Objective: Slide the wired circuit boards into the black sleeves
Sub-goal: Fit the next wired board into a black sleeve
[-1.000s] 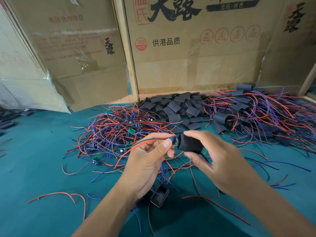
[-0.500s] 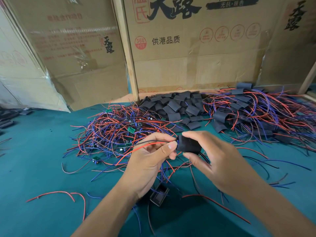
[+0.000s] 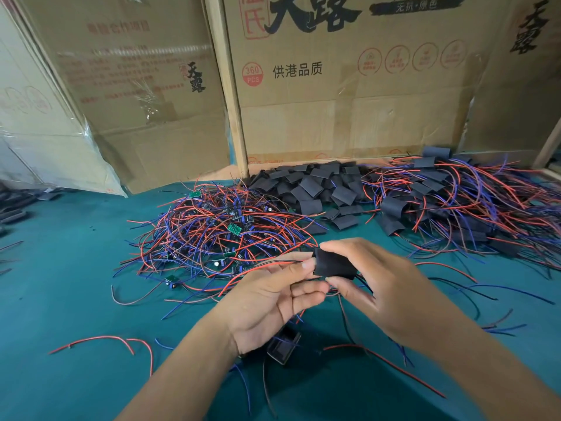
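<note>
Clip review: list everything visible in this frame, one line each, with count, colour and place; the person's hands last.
held sleeve: one, black, between both hands, wires trailing from its left end
unsleeved board pile: many, green boards with red and blue wires, centre
empty sleeve pile: many, black, behind centre
finished pile: many, black sleeves with red and blue wires, right
small tray: one, black, under the left wrist
loose wires: several, red, blue, near left
table: one, teal
cardboard boxes: several, brown, behind
left hand: pinches the wires
right hand: grips the sleeve
</note>
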`<state>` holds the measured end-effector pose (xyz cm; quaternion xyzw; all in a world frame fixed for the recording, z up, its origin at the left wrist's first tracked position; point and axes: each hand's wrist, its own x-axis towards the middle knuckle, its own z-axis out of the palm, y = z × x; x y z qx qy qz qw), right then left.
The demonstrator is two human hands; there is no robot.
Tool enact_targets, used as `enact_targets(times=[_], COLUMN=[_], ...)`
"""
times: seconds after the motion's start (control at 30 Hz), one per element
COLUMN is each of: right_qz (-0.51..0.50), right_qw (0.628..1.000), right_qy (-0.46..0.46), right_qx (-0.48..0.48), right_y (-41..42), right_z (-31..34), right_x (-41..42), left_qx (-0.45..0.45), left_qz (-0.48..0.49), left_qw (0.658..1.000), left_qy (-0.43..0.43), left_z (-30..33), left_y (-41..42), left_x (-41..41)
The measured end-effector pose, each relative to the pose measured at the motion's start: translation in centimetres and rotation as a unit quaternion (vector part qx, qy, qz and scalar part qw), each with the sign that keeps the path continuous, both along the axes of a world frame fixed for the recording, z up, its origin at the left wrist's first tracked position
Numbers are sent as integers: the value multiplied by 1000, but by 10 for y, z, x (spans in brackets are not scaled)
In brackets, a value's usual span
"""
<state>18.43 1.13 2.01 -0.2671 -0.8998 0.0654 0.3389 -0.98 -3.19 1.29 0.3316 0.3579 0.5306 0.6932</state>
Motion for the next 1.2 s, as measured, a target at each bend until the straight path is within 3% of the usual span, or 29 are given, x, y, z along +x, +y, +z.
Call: enact_targets(times=[0.27,0.9,1.13,1.2], right_qz=[29,36,-73,-101], right_qw=[998,993,983,981], right_qy=[-53,-111,-90,-111], right_qx=[-32,-8,144,124], right_y=[1,-3,-6,2], right_z=[6,0,4,13], right_x=[5,2,-6,-1], left_qx=[30,-11,-20,-2], left_qz=[16,15,-4,-1], left_qw=[998,1000,1000,1000], left_qy=[58,16,-13,-17], left_z=[2,-2,-8,-9], left_y=[-4,-1,5,8], left_x=[-6,0,-4,-7])
